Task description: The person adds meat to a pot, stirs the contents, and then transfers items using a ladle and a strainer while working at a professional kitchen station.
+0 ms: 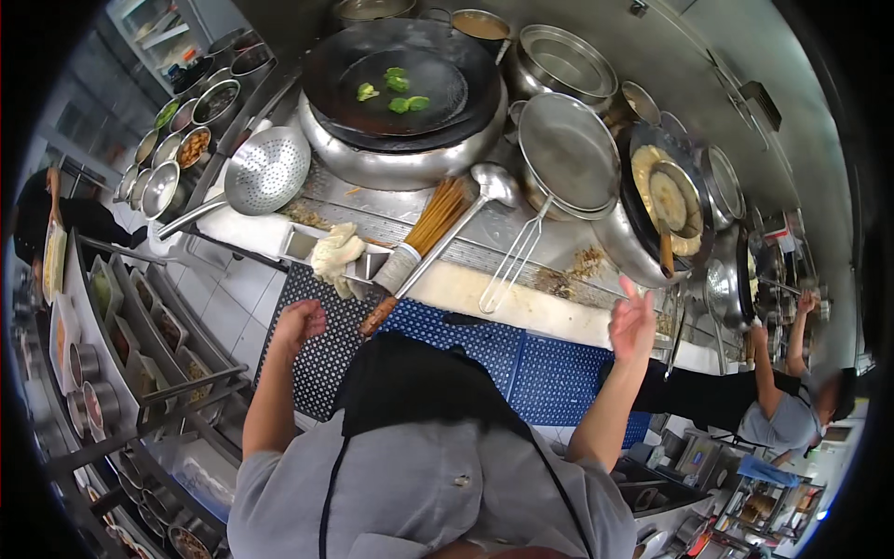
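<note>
My left hand (302, 323) hangs above the floor mat, fingers loosely curled with nothing seen in them, just below a crumpled cloth (336, 255) on the counter's front edge. My right hand (632, 320) is raised, fingers apart and empty, by the edge below the right-hand wok. Before me a black wok (447, 70) on a round metal burner stand holds several green vegetable pieces (397, 80). A bamboo wok brush (436, 220) and a steel ladle (494, 183) lie side by side on the counter. A perforated skimmer (269, 171) rests to their left, a mesh strainer (569, 147) to their right.
Another wok holds pale liquid and a wooden-handled ladle (666, 248). Metal bowls (162, 189) with ingredients stand at the left, near a rack of food trays (167, 318). A co-worker (782, 416) stands at the far right by another wok. Blue mats (555, 377) cover part of the floor.
</note>
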The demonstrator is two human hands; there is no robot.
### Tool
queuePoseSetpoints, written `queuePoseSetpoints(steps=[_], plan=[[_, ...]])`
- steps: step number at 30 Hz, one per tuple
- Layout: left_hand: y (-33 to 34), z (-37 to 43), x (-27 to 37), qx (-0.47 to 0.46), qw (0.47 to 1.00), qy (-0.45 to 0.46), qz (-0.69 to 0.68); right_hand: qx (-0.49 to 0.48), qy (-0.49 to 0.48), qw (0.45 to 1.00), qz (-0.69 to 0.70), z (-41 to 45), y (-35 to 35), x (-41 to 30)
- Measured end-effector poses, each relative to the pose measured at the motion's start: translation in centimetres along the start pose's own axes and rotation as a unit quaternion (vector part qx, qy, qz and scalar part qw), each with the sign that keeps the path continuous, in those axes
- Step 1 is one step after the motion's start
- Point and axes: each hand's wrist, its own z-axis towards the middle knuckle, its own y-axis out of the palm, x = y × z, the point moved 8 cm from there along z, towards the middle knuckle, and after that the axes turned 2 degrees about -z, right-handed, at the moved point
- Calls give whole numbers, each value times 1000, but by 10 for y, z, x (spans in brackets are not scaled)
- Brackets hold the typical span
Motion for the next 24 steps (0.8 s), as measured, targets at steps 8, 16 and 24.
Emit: queuePoseSetpoints(steps=[8,16,24], plan=[[60,83,-12,-43,996,72,38,104,93,914,-380,0,49,148],[24,74,-13,-66,977,112,170,193,166,938,-236,-7,18,225],[-17,99,-63,-62,899,183,393,192,95,916,-340,-32,-21,238]])
